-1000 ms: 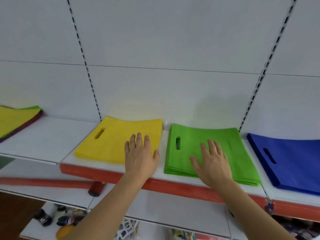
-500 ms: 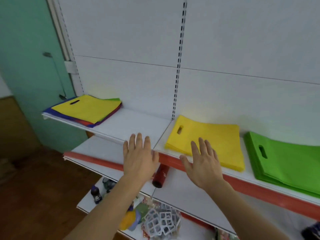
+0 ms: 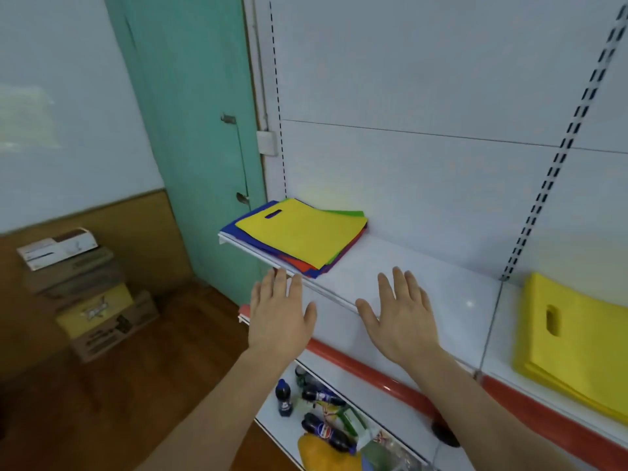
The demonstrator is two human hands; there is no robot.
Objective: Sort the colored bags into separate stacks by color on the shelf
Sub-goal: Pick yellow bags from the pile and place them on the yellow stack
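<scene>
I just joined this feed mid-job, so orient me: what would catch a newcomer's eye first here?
The mixed pile of bags at the shelf's left end, a yellow one on top with blue, red and green edges showing beneath. In front, the left hand and right hand are spread flat, fingers straight, holding nothing. At far right lies an all-yellow stack.

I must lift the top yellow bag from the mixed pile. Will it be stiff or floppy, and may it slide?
The top yellow bag looks thin and flat, so it will probably droop when lifted. It lies loose on the mixed pile, so a push would likely slide it. It is probably very light.
</scene>
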